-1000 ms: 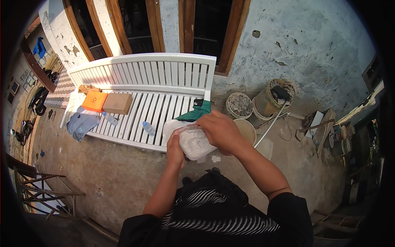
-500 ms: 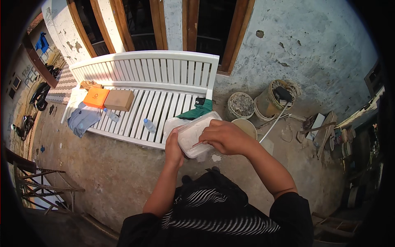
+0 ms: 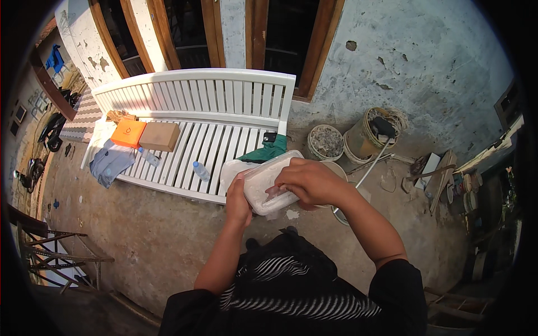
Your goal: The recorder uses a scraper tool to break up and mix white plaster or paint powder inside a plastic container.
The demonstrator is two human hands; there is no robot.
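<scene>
My left hand [image 3: 239, 203] is wrapped round the left side of a rectangular, clear-walled plastic container [image 3: 262, 180], its thumb over the rim. The inside of the container is coated with a whitish, paste-like material. Over its right part, my right hand [image 3: 311, 181] has its fingers curled and pinched, reaching down to the whitish surface. A small, pale pinkish thing shows at the fingertips, too blurred to name. The container is held tilted in front of my body, above the floor by the bench.
A white slatted bench [image 3: 188, 87] carries an orange box [image 3: 128, 133], a brown box [image 3: 159, 137], a water bottle [image 3: 202, 171] and green cloth [image 3: 268, 150]. To the right stand a rubble-filled bucket [image 3: 325, 141] and a larger bucket [image 3: 358, 140] with a pale pole [image 3: 372, 163] leaning on it.
My right hand has shifted slightly within the container, and the thin reddish edge at its fingertips now looks like a pale blur. My left hand keeps its hold. The view has shifted slightly.
</scene>
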